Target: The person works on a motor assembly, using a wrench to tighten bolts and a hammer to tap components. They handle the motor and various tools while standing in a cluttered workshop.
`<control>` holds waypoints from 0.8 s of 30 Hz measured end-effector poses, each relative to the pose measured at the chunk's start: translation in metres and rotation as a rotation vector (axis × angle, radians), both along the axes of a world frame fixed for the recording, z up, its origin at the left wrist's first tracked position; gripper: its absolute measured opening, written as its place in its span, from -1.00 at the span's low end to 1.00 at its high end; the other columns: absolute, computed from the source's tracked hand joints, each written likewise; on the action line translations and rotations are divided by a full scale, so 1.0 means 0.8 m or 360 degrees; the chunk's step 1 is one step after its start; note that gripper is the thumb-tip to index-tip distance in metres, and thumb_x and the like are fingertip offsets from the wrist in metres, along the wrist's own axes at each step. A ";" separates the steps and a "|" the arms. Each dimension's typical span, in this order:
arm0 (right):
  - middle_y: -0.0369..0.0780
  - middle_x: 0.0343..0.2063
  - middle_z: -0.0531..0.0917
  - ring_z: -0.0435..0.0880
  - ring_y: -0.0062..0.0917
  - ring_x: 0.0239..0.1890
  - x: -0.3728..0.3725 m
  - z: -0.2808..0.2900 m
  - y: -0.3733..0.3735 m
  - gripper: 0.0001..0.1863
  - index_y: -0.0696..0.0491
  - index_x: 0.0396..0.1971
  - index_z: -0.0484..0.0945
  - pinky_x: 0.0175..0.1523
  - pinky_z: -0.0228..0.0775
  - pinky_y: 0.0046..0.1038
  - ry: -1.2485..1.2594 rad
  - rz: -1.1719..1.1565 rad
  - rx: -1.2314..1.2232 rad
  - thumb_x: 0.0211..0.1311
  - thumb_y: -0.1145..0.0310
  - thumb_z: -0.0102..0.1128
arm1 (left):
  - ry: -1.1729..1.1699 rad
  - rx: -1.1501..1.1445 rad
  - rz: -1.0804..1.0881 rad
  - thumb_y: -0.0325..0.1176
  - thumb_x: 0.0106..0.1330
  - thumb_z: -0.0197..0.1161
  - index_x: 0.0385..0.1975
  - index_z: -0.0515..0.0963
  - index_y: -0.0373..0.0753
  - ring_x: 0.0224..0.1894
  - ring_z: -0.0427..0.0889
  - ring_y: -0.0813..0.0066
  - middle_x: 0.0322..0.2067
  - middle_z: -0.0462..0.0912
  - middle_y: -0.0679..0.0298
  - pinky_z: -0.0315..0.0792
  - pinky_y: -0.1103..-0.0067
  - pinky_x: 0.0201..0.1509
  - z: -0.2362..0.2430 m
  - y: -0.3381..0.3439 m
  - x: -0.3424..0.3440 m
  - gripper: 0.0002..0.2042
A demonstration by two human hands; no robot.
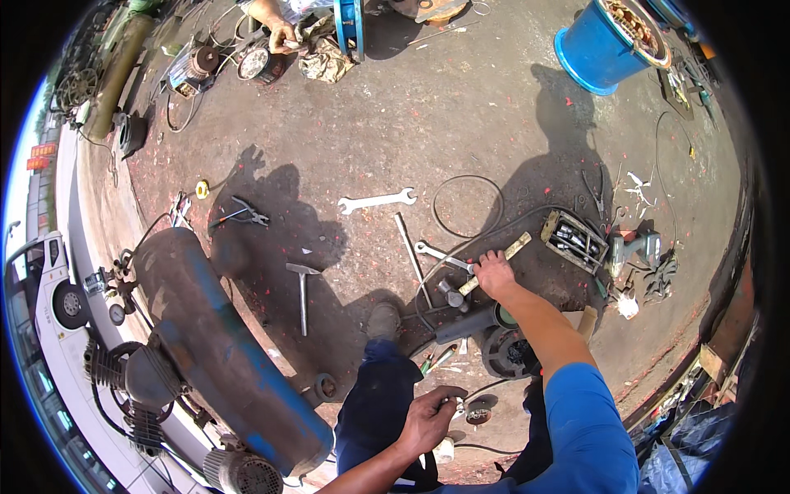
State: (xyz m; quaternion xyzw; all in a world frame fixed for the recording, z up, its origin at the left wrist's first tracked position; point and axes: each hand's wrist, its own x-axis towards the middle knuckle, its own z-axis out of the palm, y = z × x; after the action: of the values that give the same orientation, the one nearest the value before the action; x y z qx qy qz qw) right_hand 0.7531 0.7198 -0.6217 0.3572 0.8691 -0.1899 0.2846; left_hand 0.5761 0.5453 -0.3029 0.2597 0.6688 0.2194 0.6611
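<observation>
My right hand (495, 275) reaches down over the wooden handle (517, 246) of a hammer, its fingers closed at the end of a silver wrench (445, 258). The hammer's steel head (452, 293) lies beside that wrench. Low in the view, my left hand (431, 420) is closed around a small pale metallic piece, mostly hidden by the fingers. A long metal bar (409, 251), a large open-ended wrench (377, 201) and a second hammer (304, 298) lie farther left. Right of my right hand sits a tray of sockets (573, 241).
A rusty blue air compressor tank (239, 346) stands at left. Pliers (249, 213), a black loop (467, 206) and a cordless power tool (638, 249) lie on the concrete. A blue drum (599, 51) stands far right. Another person's hand (283, 38) touches crumpled cloth at the top.
</observation>
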 end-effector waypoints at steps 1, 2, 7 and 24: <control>-0.22 -0.06 0.61 0.48 -0.35 0.12 0.000 0.002 0.002 -0.74 -0.05 -0.13 0.64 0.19 0.22 -0.24 -0.0041 0.0035 -0.0021 0.36 0.29 -0.04 | 0.0021 0.0016 -0.0006 -0.42 0.41 0.09 -0.07 0.64 -0.25 -0.54 0.39 0.65 -0.57 0.50 0.29 0.32 0.60 -0.44 0.001 0.002 -0.013 -0.78; -0.21 -0.11 0.63 0.52 -0.34 0.09 -0.001 0.014 0.002 -0.75 -0.04 -0.13 0.63 0.20 0.24 -0.23 -0.0007 0.0050 -0.0008 0.36 0.30 -0.04 | 0.0023 0.0036 -0.0016 -0.42 0.41 0.09 -0.07 0.64 -0.25 -0.54 0.38 0.66 -0.58 0.49 0.29 0.32 0.60 -0.44 0.009 0.006 -0.019 -0.78; -0.11 -0.25 0.74 0.73 -0.23 -0.16 -0.051 0.118 -0.043 -0.73 0.06 -0.21 0.64 -0.08 0.55 -0.19 -0.0172 -0.0248 -0.0332 0.40 0.32 -0.07 | -0.0185 -0.0145 0.0681 -0.55 0.28 0.07 -0.19 0.64 -0.39 -0.57 0.34 0.72 -0.59 0.45 0.43 0.23 0.69 -0.47 -0.014 -0.003 -0.037 -0.79; -0.05 -0.40 0.70 0.71 -0.36 -0.41 -0.133 0.894 -0.190 -0.35 0.23 0.07 0.53 -0.31 0.54 -0.28 0.0228 -0.1886 -0.1106 0.15 0.00 0.32 | -0.0941 -0.0462 0.0870 -0.17 0.52 0.04 -0.12 0.54 -0.20 -0.49 0.55 0.48 -0.42 0.58 0.27 0.32 0.50 -0.54 0.306 0.023 -0.167 -0.75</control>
State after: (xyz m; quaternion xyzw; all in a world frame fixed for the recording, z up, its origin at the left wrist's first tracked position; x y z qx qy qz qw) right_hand 0.6465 0.5681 0.0938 0.6465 0.4327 -0.6041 0.1726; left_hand 0.4427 0.5635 -0.0583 -0.0970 0.5187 0.3550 0.7717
